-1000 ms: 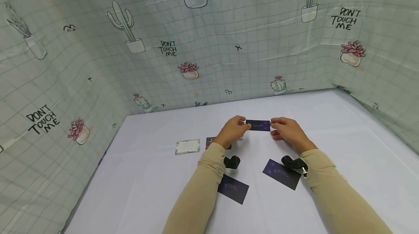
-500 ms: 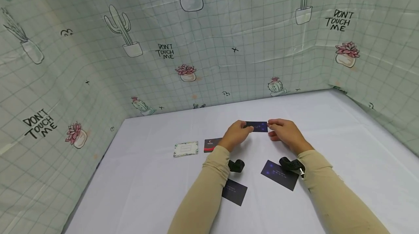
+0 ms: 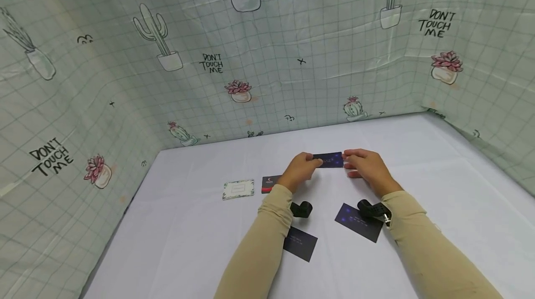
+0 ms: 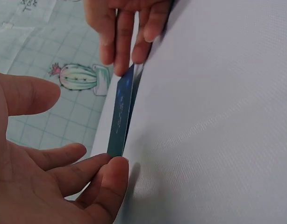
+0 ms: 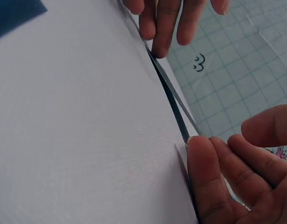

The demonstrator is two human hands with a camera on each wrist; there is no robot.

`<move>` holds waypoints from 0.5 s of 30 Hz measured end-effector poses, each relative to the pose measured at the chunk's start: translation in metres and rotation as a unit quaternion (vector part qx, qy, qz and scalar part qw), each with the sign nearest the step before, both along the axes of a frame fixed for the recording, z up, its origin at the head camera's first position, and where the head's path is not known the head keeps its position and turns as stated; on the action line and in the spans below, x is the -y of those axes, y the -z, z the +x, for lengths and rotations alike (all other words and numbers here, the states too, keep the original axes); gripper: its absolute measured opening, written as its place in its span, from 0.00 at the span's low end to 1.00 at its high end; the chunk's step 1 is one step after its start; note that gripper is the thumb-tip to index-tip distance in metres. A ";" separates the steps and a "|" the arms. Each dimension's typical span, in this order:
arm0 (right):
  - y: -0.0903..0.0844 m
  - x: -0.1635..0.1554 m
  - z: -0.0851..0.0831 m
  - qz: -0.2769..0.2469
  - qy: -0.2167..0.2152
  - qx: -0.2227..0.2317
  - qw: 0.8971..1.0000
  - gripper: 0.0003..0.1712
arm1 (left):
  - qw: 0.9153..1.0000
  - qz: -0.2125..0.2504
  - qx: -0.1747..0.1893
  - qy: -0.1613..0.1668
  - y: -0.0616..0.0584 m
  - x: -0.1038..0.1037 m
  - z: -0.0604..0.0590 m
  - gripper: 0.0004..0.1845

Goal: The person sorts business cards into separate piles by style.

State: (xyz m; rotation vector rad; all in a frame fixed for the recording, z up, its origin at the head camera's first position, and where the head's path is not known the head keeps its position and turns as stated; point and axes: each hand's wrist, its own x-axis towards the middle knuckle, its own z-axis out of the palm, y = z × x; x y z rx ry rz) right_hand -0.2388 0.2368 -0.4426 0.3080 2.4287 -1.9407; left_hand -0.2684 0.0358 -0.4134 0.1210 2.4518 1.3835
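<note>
A dark blue business card [image 3: 330, 159] with purple light spots stands tilted up from the white table between both hands. My left hand [image 3: 300, 169] holds its left end at the fingertips, one fingertip overlapping the card's front. At the right end, the fingertips of my right hand [image 3: 369, 169] hold the card's edge. Both thumbs stay off the card in the wrist views. A second dark strip [image 5: 174, 105] runs beside the card in the right wrist view; whether it is another card or a shadow, I cannot tell.
A similar dark card [image 3: 302, 243] lies partly under my left forearm, another dark card [image 3: 358, 222] near my right wrist. A floral-bordered white card [image 3: 238, 189] and a black-and-red card [image 3: 269, 184] lie to the left. A cactus-print cloth [image 3: 267, 57] hangs behind the table [image 3: 188, 229].
The hands and the card between them stay nearly in place. My left forearm has shifted slightly right, showing more of the black-and-red card. The view has moved slightly.
</note>
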 end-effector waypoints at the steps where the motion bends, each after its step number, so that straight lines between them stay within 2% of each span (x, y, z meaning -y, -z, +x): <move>1: 0.000 0.000 0.000 -0.006 0.001 -0.003 1.000 0.28 | 1.000 0.012 0.003 -0.003 0.000 0.001 0.000 0.28; 9: 0.004 0.002 0.002 -0.034 0.004 -0.040 0.999 0.25 | 0.993 0.112 0.031 -0.032 0.000 0.008 0.000 0.20; 15: 0.002 0.003 0.004 -0.024 0.007 -0.046 0.999 0.22 | 0.992 0.118 0.025 -0.035 -0.002 0.012 0.003 0.15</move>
